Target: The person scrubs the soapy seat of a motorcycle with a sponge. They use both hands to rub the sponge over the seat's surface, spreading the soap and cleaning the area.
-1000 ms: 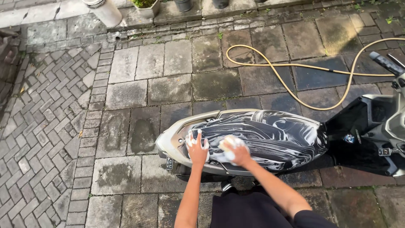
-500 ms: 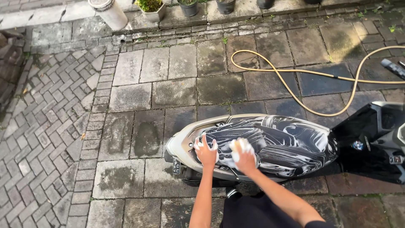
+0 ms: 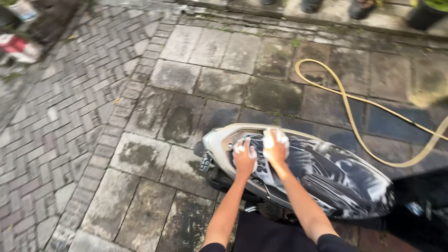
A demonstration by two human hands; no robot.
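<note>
Pressing flat, both soapy hands, left hand (image 3: 244, 158) and right hand (image 3: 275, 147), grasp nothing on the foam-streaked black scooter seat (image 3: 322, 172); its long axis runs upper-left to lower-right, tail pointing upper-left.

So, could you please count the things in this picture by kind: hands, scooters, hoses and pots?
Soapy hands: 2, left hand and right hand, both on the foamy black scooter seat
Beige scooter: 1
Yellow rubber hose: 1
Dark plant pots along the top edge: at least 1, others cut off
Total: 5
</note>
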